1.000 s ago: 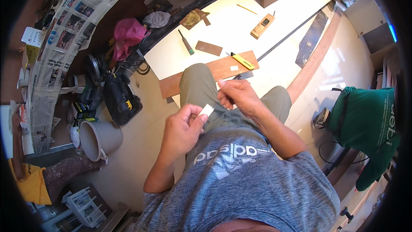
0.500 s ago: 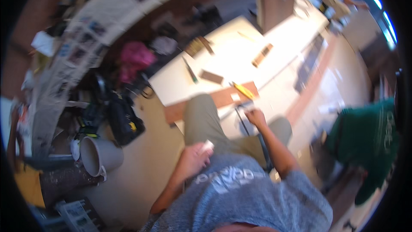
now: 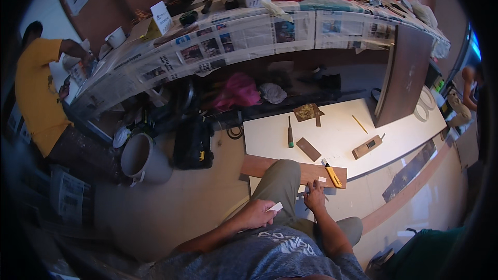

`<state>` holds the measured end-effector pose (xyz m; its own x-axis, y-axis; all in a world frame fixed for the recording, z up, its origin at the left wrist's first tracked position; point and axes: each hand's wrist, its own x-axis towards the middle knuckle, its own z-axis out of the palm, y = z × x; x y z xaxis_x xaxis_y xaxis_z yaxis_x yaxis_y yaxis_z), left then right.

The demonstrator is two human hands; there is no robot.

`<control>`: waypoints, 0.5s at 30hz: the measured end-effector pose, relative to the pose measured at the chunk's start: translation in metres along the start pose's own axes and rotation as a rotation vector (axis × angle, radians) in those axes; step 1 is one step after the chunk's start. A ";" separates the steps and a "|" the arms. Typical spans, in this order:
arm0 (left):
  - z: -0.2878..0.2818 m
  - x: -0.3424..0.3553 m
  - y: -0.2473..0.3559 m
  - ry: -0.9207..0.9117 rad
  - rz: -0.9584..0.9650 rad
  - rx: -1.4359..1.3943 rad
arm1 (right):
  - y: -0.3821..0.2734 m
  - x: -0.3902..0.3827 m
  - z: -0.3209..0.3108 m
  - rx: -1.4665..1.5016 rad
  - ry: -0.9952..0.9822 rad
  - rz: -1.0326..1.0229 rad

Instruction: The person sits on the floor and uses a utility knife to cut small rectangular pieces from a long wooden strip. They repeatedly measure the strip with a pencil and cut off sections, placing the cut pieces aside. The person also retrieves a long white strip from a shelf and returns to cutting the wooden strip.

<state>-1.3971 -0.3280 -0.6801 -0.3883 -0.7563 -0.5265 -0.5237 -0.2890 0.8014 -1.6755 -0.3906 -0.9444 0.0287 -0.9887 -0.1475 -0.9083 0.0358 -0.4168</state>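
Observation:
My left hand [image 3: 255,212] holds a small white piece [image 3: 275,207] above my lap. My right hand [image 3: 315,195] is beside my knee at the near edge of a reddish wooden strip [image 3: 264,166], fingers curled at a dark object too small to name. On that strip lie a yellow utility knife [image 3: 333,177] and a white scrap [image 3: 322,179]. Beyond, on a white board [image 3: 384,149], are a green-handled tool [image 3: 290,136], a brown wood piece [image 3: 308,149], a wooden plane [image 3: 367,148] and a pencil [image 3: 360,124].
A newspaper-covered curved counter [image 3: 228,39] spans the back. An upright brown panel [image 3: 402,75] stands right. A grey bucket [image 3: 158,171] and black case [image 3: 194,145] sit left. A worker in yellow [image 3: 41,93] is at far left, another person [image 3: 467,91] at far right.
The view has tilted up toward the counter. My right hand has moved from over my lap out to the strip's edge; my left hand still holds the white piece.

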 end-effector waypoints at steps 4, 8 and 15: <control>-0.004 0.002 0.013 -0.085 -0.135 -0.038 | -0.010 0.005 -0.002 -0.198 -0.134 0.071; -0.017 -0.006 0.053 -0.209 -0.220 0.012 | -0.019 0.017 -0.015 -0.221 -0.319 0.148; -0.063 -0.077 0.132 -0.312 -0.316 0.102 | -0.006 -0.016 -0.093 0.183 -0.375 0.371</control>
<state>-1.3885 -0.3442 -0.5162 -0.3992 -0.4232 -0.8134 -0.7188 -0.4062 0.5641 -1.7097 -0.3886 -0.8559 -0.1020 -0.7864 -0.6092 -0.7998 0.4290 -0.4199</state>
